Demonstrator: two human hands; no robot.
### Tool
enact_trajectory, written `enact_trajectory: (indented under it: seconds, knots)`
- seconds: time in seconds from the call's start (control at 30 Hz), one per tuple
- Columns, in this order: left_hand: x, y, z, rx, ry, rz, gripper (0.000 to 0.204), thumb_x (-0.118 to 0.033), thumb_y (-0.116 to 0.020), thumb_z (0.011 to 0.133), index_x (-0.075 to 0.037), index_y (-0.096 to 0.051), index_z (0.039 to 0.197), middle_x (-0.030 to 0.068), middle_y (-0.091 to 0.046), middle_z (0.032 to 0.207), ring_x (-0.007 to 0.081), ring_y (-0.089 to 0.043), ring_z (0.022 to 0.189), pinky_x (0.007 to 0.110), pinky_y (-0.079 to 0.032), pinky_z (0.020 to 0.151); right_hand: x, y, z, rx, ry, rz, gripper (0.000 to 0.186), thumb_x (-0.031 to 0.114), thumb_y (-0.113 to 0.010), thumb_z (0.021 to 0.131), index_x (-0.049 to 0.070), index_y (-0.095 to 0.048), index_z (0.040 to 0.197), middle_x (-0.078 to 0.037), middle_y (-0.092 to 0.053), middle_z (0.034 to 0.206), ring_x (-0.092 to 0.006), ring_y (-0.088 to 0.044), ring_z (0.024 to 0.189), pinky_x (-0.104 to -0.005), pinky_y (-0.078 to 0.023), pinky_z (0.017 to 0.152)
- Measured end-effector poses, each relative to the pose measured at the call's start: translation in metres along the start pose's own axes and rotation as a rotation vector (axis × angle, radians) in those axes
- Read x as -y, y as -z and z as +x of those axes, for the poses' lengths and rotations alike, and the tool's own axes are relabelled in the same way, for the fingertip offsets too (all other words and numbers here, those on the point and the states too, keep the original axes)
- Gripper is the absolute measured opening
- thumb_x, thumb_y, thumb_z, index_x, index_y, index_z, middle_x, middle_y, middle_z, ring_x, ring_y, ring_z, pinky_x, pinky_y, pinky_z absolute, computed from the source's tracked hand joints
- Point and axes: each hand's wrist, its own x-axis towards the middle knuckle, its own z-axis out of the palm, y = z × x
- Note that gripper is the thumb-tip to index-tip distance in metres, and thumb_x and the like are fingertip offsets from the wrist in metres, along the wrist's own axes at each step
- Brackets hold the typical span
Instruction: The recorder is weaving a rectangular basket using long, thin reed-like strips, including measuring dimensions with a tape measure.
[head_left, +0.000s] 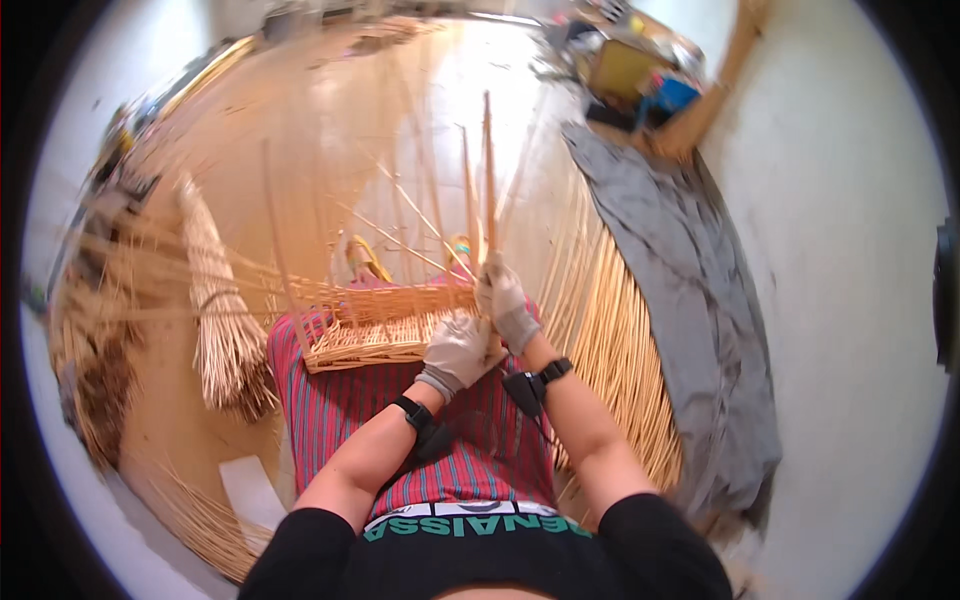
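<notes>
A half-woven wicker basket (375, 335) lies across my lap on a red striped cloth (400, 425), its upright stakes pointing away from me. My left hand (458, 350), in a pale glove, closes on the basket's near right corner. Just beyond it, my right hand (505, 298), gloved too, is wrapped round the upright stakes (488, 190) at the right end. Long willow rods trail from the weave to the left, blurred. Whatever lies under the fingers is partly hidden.
Left of my legs lies a tied bundle of rods (215, 300). Many loose rods (625, 360) are spread at the right, beside a grey cloth (690, 300). A cluttered pile with a blue item (672, 97) stands far right. White paper (253, 490) lies lower left.
</notes>
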Motion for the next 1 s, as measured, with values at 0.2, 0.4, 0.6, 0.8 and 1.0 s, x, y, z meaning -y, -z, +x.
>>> enact_trajectory:
  seconds: [0.2, 0.4, 0.6, 0.8, 1.0]
  knots:
    - [0.002, -0.001, -0.005, 0.11, -0.036, 0.038, 0.049, -0.036, -0.071, 0.088, -0.002, -0.062, 0.123, 0.0174, -0.063, 0.12, 0.0385, -0.058, 0.12, 0.051, -0.045, 0.101, -0.021, 0.007, -0.037, -0.226, 0.489, -0.63, 0.02, 0.02, -0.067, 0.1, 0.005, -0.067, 0.114, -0.019, -0.071, 0.099, -0.0288, -0.071, 0.093, -0.038, -0.055, 0.085]
    - [0.022, 0.006, -0.035, 0.114, -0.185, 0.115, 0.059, -0.011, -0.059, 0.094, -0.006, -0.05, 0.152, 0.0095, -0.05, 0.155, 0.0288, -0.044, 0.148, 0.049, -0.039, 0.117, -0.066, 0.172, -0.151, -0.743, 0.02, -0.197, 0.024, 0.02, -0.064, 0.104, 0.003, -0.064, 0.121, -0.004, -0.069, 0.091, -0.0121, -0.065, 0.076, -0.0281, -0.056, 0.067]
    - [0.022, -0.01, -0.043, 0.118, -0.101, 0.093, 0.062, -0.004, -0.055, 0.091, -0.012, -0.052, 0.153, 0.004, -0.05, 0.155, 0.0249, -0.046, 0.147, 0.045, -0.044, 0.112, -0.157, 0.257, -0.226, -0.505, -0.715, -1.209, 0.031, 0.031, -0.067, 0.092, 0.008, -0.072, 0.111, -0.023, -0.074, 0.111, -0.0389, -0.07, 0.108, -0.0462, -0.055, 0.096]
    - [0.019, -0.004, -0.039, 0.1, -0.071, 0.065, 0.057, -0.007, -0.065, 0.09, -0.011, -0.059, 0.147, 0.007, -0.057, 0.147, 0.0271, -0.052, 0.141, 0.045, -0.048, 0.107, -0.208, 0.249, -0.188, -0.247, -1.035, -1.555, 0.03, 0.02, -0.064, 0.096, 0.006, -0.068, 0.123, -0.017, -0.077, 0.114, -0.0352, -0.076, 0.103, -0.0464, -0.06, 0.085]
    - [0.01, 0.016, -0.02, 0.17, -0.047, -0.067, 0.06, -0.014, -0.073, 0.088, -0.006, -0.058, 0.146, 0.0118, -0.055, 0.147, 0.0321, -0.051, 0.14, 0.048, -0.046, 0.112, -0.147, 0.234, -0.186, -0.505, -0.926, -1.111, 0.034, 0.021, -0.062, 0.097, -0.002, -0.065, 0.123, -0.027, -0.072, 0.117, -0.0369, -0.071, 0.112, -0.0416, -0.056, 0.092]
